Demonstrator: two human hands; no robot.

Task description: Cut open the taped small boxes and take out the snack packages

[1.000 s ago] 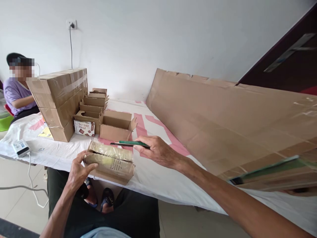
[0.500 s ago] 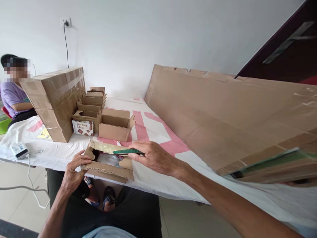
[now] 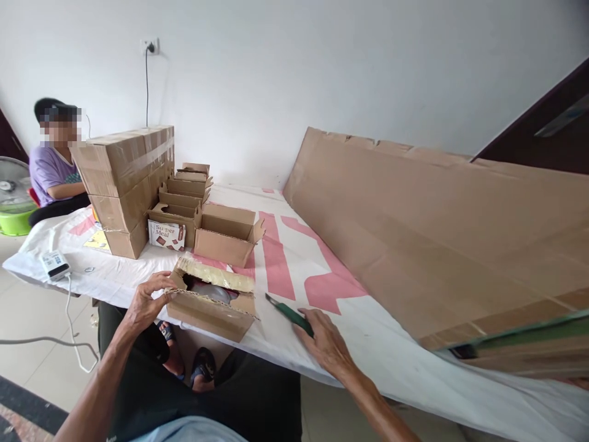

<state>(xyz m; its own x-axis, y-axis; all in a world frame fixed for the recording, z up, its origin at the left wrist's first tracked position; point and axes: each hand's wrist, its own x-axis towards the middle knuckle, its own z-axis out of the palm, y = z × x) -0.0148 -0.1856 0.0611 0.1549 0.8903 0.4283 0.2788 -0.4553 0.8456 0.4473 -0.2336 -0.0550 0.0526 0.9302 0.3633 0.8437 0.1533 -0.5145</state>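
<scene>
Close to the table's front edge sits a small cardboard box (image 3: 209, 316), its top cut open with ragged edges and a clear plastic-looking item (image 3: 216, 293) partly visible inside. My left hand (image 3: 148, 299) grips the box's left end, thumb at the front and fingers on the top edge. In my right hand (image 3: 326, 341) is a green utility knife (image 3: 291, 315), held just above or on the cloth to the right of the box. Its tip points back toward the box without touching it.
Behind stand several open cardboard boxes (image 3: 225, 239), one bearing a printed card (image 3: 166, 235). Stacked taped cartons (image 3: 124, 184) rise at left, near a seated person (image 3: 53, 169). A large cardboard sheet (image 3: 414, 233) leans at right. A white device (image 3: 56, 265) with a cable lies on the cloth.
My right hand has drawn the knife away from the box opening, rightward and down to the cloth. My left hand stays on the box, whose front side now shows more. The view has shifted left.
</scene>
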